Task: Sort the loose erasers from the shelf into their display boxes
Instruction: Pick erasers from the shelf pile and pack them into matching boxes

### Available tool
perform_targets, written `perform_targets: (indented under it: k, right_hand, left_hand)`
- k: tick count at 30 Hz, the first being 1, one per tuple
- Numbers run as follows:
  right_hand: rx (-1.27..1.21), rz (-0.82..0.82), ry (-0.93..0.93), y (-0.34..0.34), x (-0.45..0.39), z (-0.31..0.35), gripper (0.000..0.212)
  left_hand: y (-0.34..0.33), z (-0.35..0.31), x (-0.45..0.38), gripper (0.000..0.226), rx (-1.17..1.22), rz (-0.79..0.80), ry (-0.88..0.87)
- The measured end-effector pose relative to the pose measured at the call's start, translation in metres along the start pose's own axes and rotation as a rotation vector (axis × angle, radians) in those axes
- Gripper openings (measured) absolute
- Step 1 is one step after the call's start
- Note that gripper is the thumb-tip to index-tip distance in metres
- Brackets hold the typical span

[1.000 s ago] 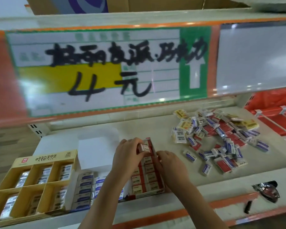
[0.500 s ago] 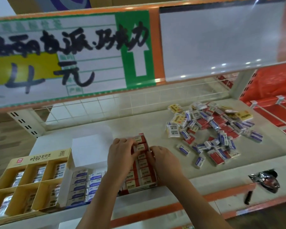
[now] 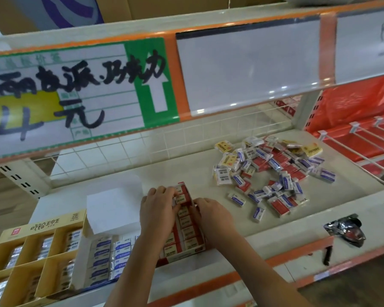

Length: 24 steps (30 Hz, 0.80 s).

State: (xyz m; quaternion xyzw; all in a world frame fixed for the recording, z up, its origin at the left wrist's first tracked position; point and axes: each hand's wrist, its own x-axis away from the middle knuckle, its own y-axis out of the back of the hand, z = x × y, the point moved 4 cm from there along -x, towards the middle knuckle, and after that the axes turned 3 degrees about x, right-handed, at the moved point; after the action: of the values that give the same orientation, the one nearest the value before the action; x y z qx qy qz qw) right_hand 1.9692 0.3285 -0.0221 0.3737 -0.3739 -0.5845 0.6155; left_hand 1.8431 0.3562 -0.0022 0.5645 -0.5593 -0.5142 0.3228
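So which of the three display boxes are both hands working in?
The red box, rightmost of the three; the yellow box and blue-eraser box sit untouched to its left.

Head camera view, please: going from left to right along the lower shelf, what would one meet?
Yellow display box → white box of blue-labelled erasers → left hand → red display box → right hand → pile of loose erasers → crumpled dark wrapper.

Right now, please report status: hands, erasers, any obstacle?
Left hand and right hand both on the red eraser box, pressing erasers in. Loose eraser pile waits to the right. No obstacle seen.
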Motion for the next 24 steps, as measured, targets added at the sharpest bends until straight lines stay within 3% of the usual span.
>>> perform_targets:
  k: [6, 12, 18, 24]
  right_hand:
    - [-0.002, 0.024, 0.041, 0.008, 0.003, -0.004, 0.041]
    - [-0.059, -0.282, 0.048, 0.042, 0.022, -0.041, 0.026]
    - [0.038, -0.476, -0.118, 0.071, 0.047, -0.095, 0.009]
    - [0.143, -0.44, -0.277, 0.071, 0.065, -0.137, 0.015]
  left_hand:
    - [0.009, -0.006, -0.003, 0.034, 0.001, 0.037, -0.024]
    - [0.02, -0.038, -0.008, 0.028, 0.06, 0.015, -0.127]
    - [0.012, -0.09, -0.007, 0.03, 0.109, 0.057, -0.282]
    - [-0.018, -0.129, 0.0, 0.028, 0.148, 0.144, -0.381]
